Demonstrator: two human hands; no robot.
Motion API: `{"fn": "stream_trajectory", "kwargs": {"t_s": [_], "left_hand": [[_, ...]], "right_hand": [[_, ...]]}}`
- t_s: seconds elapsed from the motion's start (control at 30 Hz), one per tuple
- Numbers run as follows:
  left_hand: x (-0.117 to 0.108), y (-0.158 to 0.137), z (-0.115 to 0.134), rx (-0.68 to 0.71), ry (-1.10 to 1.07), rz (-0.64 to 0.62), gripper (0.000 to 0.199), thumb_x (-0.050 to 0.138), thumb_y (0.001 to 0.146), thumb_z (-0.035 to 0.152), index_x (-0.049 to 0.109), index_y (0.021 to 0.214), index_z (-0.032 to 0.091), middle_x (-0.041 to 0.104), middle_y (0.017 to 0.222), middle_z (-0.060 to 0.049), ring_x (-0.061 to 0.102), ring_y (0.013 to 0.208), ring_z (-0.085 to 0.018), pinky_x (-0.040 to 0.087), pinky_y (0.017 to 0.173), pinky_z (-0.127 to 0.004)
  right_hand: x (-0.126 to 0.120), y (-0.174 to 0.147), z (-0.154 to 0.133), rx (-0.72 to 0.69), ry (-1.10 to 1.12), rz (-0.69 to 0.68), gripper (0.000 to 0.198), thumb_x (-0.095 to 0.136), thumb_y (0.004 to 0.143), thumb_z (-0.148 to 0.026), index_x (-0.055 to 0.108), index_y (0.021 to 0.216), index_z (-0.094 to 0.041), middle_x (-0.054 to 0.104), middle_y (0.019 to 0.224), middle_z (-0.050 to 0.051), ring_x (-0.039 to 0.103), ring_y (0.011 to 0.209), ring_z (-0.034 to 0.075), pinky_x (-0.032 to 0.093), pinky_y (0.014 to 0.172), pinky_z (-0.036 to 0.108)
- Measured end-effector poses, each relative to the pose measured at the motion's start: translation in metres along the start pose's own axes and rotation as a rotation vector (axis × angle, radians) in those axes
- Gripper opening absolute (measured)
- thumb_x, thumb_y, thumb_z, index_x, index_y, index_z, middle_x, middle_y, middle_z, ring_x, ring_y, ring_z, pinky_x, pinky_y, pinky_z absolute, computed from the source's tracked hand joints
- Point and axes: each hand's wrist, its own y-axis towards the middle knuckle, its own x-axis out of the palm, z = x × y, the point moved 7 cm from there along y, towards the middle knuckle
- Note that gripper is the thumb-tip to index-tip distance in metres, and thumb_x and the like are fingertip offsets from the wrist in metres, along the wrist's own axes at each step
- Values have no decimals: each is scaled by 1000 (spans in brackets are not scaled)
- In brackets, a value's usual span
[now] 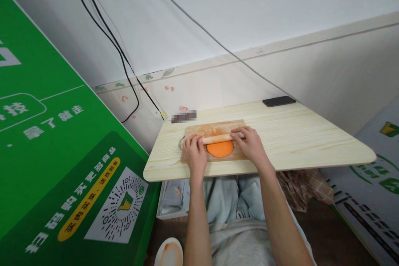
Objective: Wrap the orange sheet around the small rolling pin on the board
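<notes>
A wooden rolling pin (217, 138) lies crosswise over a flat, rounded sheet of orange dough (220, 149). Both rest on a wooden cutting board (193, 129) with a metal ring handle at its left side. At the pin's left end, my left hand (195, 151) is closed on it, fingers bent over the wood. My right hand (249, 143) grips the other end. Most of the dough shows on the near side of the pin. Pale floury smears mark the board behind it.
The board is on a light wood-grain table (299, 137) against a white wall. A dark phone (279, 101) lies at the back right, and a blurred-out object (183, 116) at the back left. A green panel (77, 153) stands left; cables (124, 62) hang behind.
</notes>
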Motion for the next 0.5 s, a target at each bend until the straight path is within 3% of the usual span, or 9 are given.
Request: {"fn": "stream_trajectory", "kwargs": {"t_s": [0.13,0.5], "left_hand": [[1,0,0,-21,25,-22,30,49,109,22,79,113,24,78,127,-12,66,128,-30,49,118,-50],[1,-2,2,-49,90,-23,37,48,108,20,83,118,26,74,136,-13,63,135,-31,51,119,-50]], "right_hand": [[-2,-2,3,25,-65,49,26,65,104,-37,86,116,-27,80,120,14,69,117,38,55,101,53],[-1,1,8,7,12,33,32,64,103,-36,88,120,-26,79,124,15,69,117,37,56,105,54]]}}
